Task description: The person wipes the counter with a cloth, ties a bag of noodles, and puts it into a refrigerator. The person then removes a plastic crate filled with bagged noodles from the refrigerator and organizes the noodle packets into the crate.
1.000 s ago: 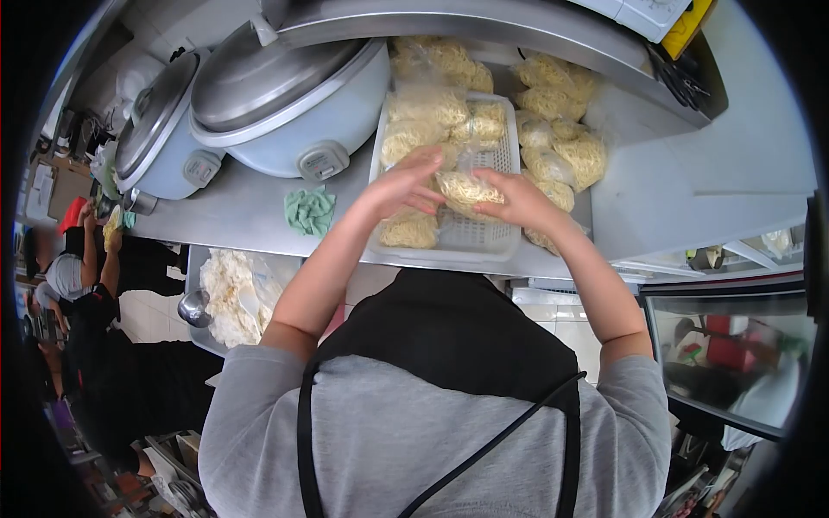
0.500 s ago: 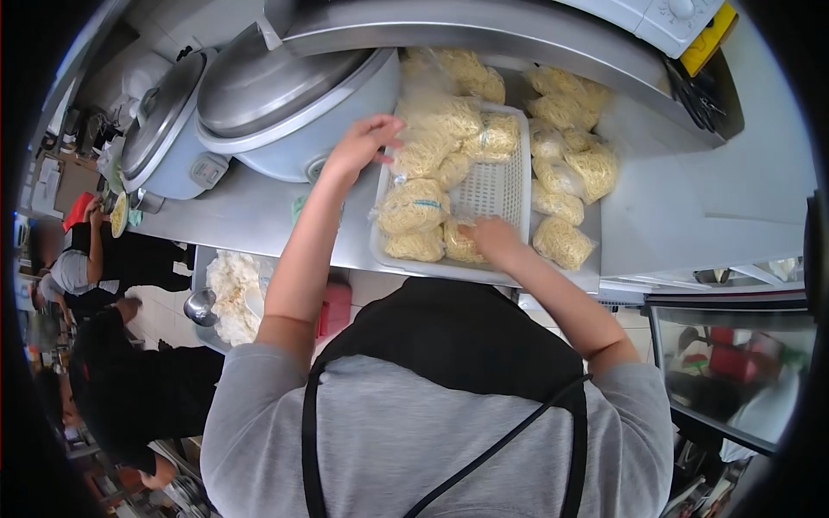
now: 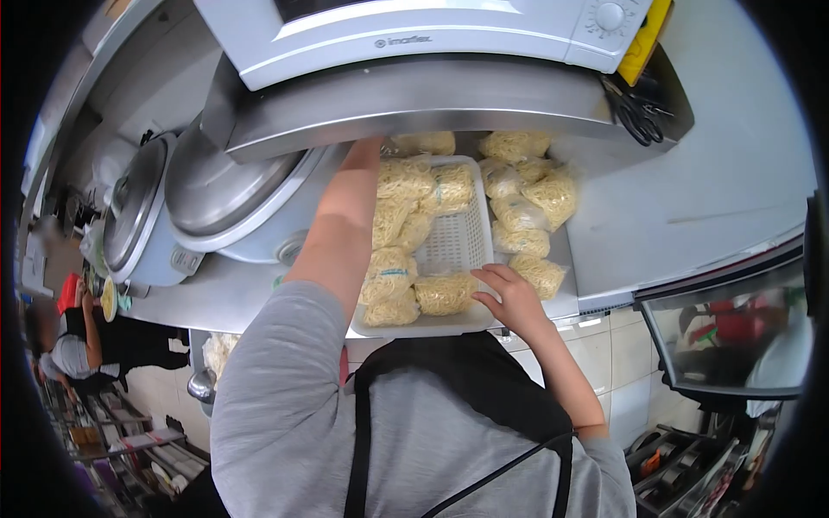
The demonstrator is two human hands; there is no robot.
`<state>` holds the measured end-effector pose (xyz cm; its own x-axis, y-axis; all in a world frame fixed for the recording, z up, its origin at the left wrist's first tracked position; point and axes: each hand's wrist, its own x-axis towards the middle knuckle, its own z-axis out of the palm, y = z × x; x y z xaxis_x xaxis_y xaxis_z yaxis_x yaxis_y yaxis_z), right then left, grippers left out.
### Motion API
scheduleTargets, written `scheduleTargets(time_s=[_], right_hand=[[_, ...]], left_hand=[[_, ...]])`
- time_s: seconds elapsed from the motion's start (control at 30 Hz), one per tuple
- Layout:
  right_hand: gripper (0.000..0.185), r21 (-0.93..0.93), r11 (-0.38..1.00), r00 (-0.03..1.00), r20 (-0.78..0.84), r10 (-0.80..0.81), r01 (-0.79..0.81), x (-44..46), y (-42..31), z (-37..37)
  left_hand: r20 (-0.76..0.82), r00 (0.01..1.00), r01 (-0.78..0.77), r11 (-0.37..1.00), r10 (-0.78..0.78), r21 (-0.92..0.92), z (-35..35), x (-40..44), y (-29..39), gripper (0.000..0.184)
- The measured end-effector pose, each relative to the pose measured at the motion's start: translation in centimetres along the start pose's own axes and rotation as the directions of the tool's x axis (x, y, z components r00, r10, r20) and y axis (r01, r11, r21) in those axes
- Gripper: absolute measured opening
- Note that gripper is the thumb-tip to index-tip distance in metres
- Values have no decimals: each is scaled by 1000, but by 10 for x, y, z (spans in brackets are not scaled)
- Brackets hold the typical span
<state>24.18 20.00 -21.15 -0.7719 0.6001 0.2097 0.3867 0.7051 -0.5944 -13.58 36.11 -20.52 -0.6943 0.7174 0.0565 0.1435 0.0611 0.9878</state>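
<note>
My left forearm (image 3: 350,207) stretches across the left side of a white plastic basket (image 3: 486,229), and my left hand is hidden beneath the steel shelf. Bags of yellow noodles fill the basket's left side and back. My right hand (image 3: 511,296) is at the front right corner, fingers apart and holding nothing. Its fingertips are beside a noodle bag (image 3: 445,294) lying at the basket's front. Beyond the shelf edge, another noodle bag (image 3: 423,143) partly shows near my left wrist. More noodle bags (image 3: 521,212) are piled on the counter to the right of the basket.
Above the counter, a steel shelf (image 3: 414,99) carries a white microwave (image 3: 484,28) and black scissors (image 3: 635,116). Two large lidded cookers (image 3: 233,194) stand at the left. A person (image 3: 82,341) is at the far left. A glass-fronted case (image 3: 734,341) is at the right.
My left hand has gone from above the basket's left edge to under the shelf. My right hand has drawn back from the front noodle bag, which now sits further right. The view has shifted.
</note>
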Motion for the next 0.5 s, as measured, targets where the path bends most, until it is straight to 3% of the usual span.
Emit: scheduleTargets(time_s=[0.07, 0.13, 0.2, 0.33, 0.4, 0.47, 0.5], right_hand=[[29, 3, 1000, 999, -39, 31, -31, -7, 5, -10], [26, 27, 999, 992, -122, 42, -39, -8, 9, -23], [23, 39, 999, 987, -155, 31, -26, -2, 8, -40], [27, 134, 989, 975, -206, 85, -58, 23, 8, -64], [35, 221, 975, 946, -309, 100, -31, 46, 11, -67], [47, 251, 968, 917, -389, 89, 13, 68, 10, -71], [54, 249, 968, 910, -405, 85, 20, 77, 6, -74]], left_hand=[[29, 995, -81, 947, 95, -311, 10, -3, 11, 27], [96, 975, -97, 769, 202, -631, 16, -17, 27, 26], [164, 938, -31, 544, 306, -839, 15, -36, 46, 25], [294, 893, 135, 422, 340, -897, 0, -87, 73, 23], [356, 907, 207, 498, 225, -842, -6, -112, 81, 22], [448, 894, 360, 615, -12, -702, -11, -141, 90, 22], [440, 898, 355, 616, -15, -703, -13, -157, 94, 22]])
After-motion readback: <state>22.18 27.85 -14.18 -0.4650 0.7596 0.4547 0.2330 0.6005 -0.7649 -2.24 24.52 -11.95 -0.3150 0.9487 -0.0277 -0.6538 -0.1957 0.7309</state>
